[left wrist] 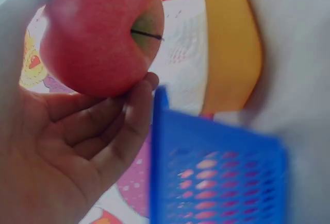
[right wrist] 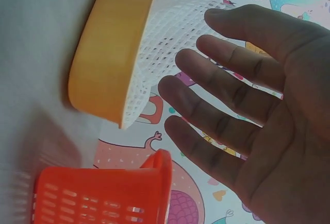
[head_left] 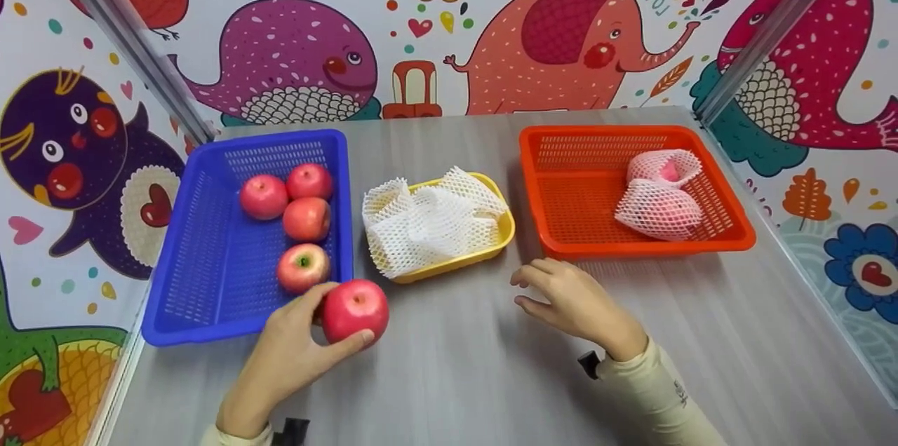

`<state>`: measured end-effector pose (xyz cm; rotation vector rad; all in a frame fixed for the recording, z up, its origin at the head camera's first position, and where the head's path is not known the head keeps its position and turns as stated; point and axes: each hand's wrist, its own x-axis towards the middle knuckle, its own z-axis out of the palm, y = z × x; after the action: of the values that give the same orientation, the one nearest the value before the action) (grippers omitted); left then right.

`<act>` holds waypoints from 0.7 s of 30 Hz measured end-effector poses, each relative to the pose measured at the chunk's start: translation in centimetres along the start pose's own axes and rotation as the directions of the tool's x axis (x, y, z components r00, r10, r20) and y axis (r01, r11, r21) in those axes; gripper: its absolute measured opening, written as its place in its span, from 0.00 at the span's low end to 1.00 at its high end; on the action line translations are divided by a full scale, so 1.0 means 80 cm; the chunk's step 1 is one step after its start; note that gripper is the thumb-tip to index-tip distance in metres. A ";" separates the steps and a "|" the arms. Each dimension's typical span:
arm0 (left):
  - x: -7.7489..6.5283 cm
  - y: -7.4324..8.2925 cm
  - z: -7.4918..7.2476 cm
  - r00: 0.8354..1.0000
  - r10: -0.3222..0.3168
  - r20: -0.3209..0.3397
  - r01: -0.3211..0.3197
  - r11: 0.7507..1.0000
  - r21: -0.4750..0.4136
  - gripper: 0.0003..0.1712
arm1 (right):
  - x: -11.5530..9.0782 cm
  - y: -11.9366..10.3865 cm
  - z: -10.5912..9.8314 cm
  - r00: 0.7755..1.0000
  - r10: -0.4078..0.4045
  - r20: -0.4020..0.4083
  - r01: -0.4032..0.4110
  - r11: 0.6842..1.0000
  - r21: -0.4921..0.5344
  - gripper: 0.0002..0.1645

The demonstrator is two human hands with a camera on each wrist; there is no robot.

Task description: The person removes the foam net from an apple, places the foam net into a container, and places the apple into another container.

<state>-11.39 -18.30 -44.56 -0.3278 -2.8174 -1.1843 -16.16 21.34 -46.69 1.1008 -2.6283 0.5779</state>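
A red apple (head_left: 356, 313) is gripped between the thumb and fingers of my left hand (head_left: 291, 351), beside the front right corner of the blue basket (head_left: 203, 334). In the left wrist view the held apple (left wrist: 103, 33) shows its dark stem. Several more apples (head_left: 304, 268) lie along the basket's right side. My right hand (head_left: 572, 302) hovers with loosely bent, spread fingers between the yellow tray (head_left: 459, 262) and the red basket (head_left: 631, 247); nothing is in it. White foam net sleeves (head_left: 435, 221) are heaped in the yellow tray.
Two apples in foam nets (head_left: 659, 211) sit at the right side of the red basket. All the containers stand on a grey table (head_left: 449, 376). Cartoon-printed walls (head_left: 435, 25) close off the back and both sides.
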 end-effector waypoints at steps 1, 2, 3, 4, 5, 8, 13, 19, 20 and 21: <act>0.003 0.001 -0.007 1.000 -0.006 0.004 0.006 1.000 0.018 0.43 | -0.001 0.000 0.000 1.000 0.004 0.001 -0.004 1.000 0.001 0.13; 0.007 0.001 -0.014 1.000 -0.010 0.007 0.010 0.999 0.037 0.45 | -0.003 0.000 0.001 1.000 0.008 0.002 -0.008 1.000 0.003 0.13; 0.011 0.000 -0.021 1.000 -0.014 0.009 0.013 0.999 0.051 0.46 | -0.004 0.000 0.001 1.000 0.014 0.006 -0.014 1.000 0.003 0.12; 0.016 -0.002 -0.028 1.000 -0.016 0.012 0.016 0.998 0.060 0.46 | -0.006 0.000 0.001 1.000 0.021 0.013 -0.021 1.000 0.004 0.12; 0.022 -0.005 -0.035 1.000 -0.025 0.018 0.024 0.997 0.071 0.47 | -0.007 0.000 0.001 0.999 0.030 0.021 -0.030 1.000 0.003 0.12; 0.042 -0.017 -0.059 0.997 -0.065 0.047 0.059 0.992 0.112 0.49 | -0.010 0.000 0.001 0.997 0.056 0.045 -0.057 0.998 0.010 0.11; 0.079 -0.048 -0.099 0.991 -0.123 0.059 0.110 0.976 0.186 0.53 | -0.017 0.000 0.002 0.995 0.077 0.057 -0.079 0.997 0.021 0.11; 0.114 -0.085 -0.129 0.980 -0.188 0.065 0.162 0.944 0.288 0.58 | -0.024 0.003 0.004 0.997 0.063 0.047 -0.065 0.997 0.041 0.11; 0.119 -0.091 -0.131 0.977 -0.201 0.072 0.171 0.938 0.303 0.59 | -0.025 0.004 0.004 0.997 0.061 0.047 -0.063 0.997 0.044 0.11; 0.123 -0.096 -0.133 0.973 -0.217 0.083 0.181 0.931 0.317 0.60 | -0.026 0.004 0.005 0.997 0.060 0.047 -0.062 0.997 0.047 0.11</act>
<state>-22.92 -29.41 -41.02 -0.0927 -3.1366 -0.7508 -15.01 22.69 -47.87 1.0633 -2.7086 0.6396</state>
